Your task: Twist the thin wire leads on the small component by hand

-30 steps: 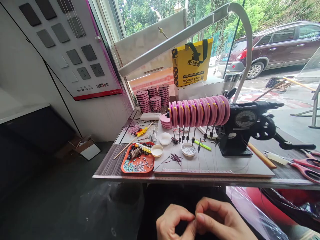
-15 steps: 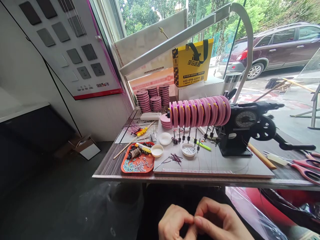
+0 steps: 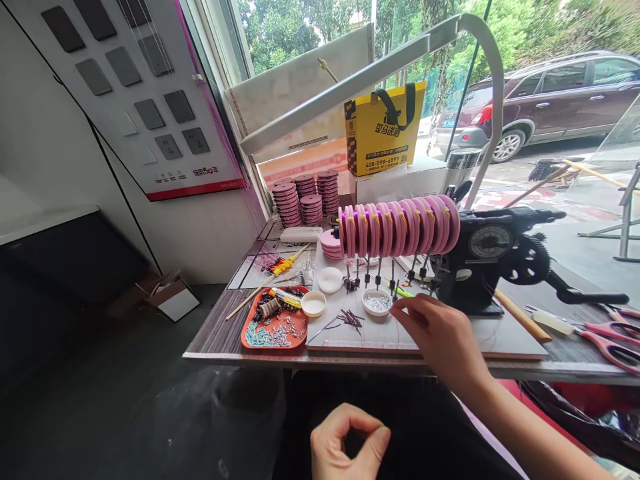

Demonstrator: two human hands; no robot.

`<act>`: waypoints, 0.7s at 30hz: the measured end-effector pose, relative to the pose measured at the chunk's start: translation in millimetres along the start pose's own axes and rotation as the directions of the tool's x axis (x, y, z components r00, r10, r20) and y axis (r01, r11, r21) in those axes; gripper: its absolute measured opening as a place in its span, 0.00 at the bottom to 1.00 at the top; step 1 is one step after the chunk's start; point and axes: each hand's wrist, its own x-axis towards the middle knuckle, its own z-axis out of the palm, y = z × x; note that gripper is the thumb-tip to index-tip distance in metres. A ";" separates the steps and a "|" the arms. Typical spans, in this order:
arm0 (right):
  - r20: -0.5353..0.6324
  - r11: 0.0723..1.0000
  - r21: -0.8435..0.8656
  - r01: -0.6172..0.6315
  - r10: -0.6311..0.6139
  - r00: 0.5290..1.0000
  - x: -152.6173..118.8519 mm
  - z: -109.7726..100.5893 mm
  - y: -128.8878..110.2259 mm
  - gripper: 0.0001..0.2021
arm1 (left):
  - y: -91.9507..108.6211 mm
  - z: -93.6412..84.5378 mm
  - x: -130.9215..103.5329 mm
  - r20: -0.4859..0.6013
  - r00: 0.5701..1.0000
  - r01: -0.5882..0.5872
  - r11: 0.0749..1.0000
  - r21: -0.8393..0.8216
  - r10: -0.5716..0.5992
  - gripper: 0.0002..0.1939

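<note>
My left hand (image 3: 350, 441) is low in front of the table's edge, thumb and forefinger pinched; anything between them is too small to make out. Over the board (image 3: 375, 339), my right hand (image 3: 440, 333) is closed in a pinch just right of a small white dish (image 3: 377, 302) of tiny silvery pieces. What its fingertips hold cannot be made out. Above the dish, a row of pink spools (image 3: 400, 225) sits on a black winding machine (image 3: 487, 253), with small black weights hanging below on thin lines. Short dark purple pieces (image 3: 351, 321) lie left of the dish.
An orange tray (image 3: 275, 339) of beads and a yellow cutter stands at left. Scissors (image 3: 613, 343) and a wooden stick (image 3: 523, 316) lie right. Behind are stacked pink spools (image 3: 287, 203), a yellow bag (image 3: 385, 133) and a grey lamp arm (image 3: 350, 83).
My right hand has left my left hand and moved up and forward to the white dish. My left hand stays low, still pinched.
</note>
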 end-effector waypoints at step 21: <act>-0.075 0.790 -0.053 0.610 -0.613 0.787 -84.1 7.8 -13.6 0.05 | 23.1 9.9 5.6 0.238 0.782 0.530 0.416 -0.739 -0.575 0.15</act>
